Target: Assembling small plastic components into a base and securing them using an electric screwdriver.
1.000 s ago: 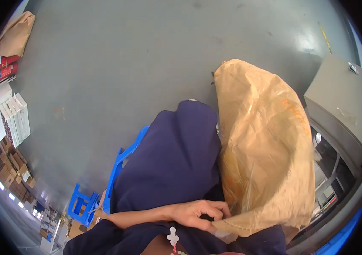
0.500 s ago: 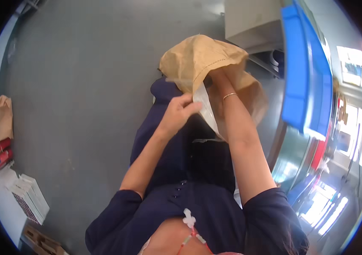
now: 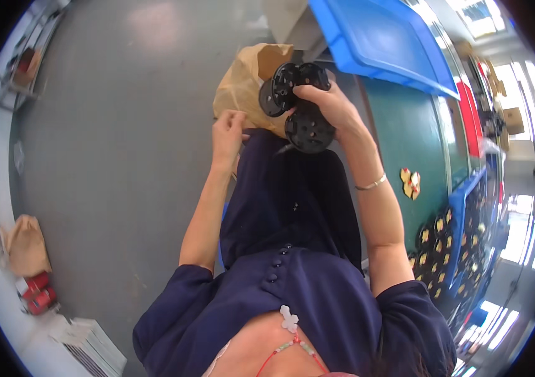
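Observation:
My right hand (image 3: 338,110) is closed around several round black plastic parts (image 3: 310,130), disc-shaped with small holes in them. They are held just outside the mouth of a brown paper bag (image 3: 236,88), at its right side. On the bag's near left edge, my left hand (image 3: 227,135) is closed, its fingers pinching the paper. The bag stands open beyond my knees, with its inside only partly in view.
A blue plastic bin (image 3: 380,38) lies at the far right, by a green worktop (image 3: 399,119). Yellowish metal pieces (image 3: 410,182) and rows of black parts (image 3: 434,248) rest on the worktop. Another paper bag (image 3: 27,245) and red objects (image 3: 36,294) are at the left wall.
My right hand has come out of the paper bag with several black parts in it. My view has turned right, showing more of the worktop. My left hand remains at the bag's edge.

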A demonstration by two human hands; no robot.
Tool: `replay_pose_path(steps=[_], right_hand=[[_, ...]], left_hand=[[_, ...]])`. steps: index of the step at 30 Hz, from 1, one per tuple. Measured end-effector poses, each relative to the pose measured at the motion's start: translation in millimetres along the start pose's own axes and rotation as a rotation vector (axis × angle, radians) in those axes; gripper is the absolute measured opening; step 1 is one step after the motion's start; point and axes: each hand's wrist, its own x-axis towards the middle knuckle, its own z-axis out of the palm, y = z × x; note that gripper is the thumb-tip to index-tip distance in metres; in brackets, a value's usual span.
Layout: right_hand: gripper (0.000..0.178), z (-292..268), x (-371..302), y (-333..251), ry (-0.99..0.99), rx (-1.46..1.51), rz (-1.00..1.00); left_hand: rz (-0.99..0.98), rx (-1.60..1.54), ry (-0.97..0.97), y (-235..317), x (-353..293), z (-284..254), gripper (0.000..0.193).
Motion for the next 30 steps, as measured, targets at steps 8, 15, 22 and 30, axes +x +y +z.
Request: replay_pose_path(steps=[8,15,22,30], right_hand=[[0.023,-116.5,-134.1,-77.6,0.272,-0.299,-0.373],[0.045,-243.6,-117.8,-59.9,0.431,-0.922,-0.304],[0.056,-295.8,-88.7,-26.8,0.528,-1.124,-0.219],[0.069,-301.5,-106.2,-18.7,0.53,-1.236,-0.291]], left_hand=[[0.598,-0.157,-0.443,150.1,-82.7,125.4,0.043],[0.515,0.074,-0.744,109.1,-6.9,335.3,0.045],[0.316,0.168,-0.6,87.7,3.4,356.2,0.025],[0.046,0.001,-0.654,95.8,0.1,312.2,0.038]])
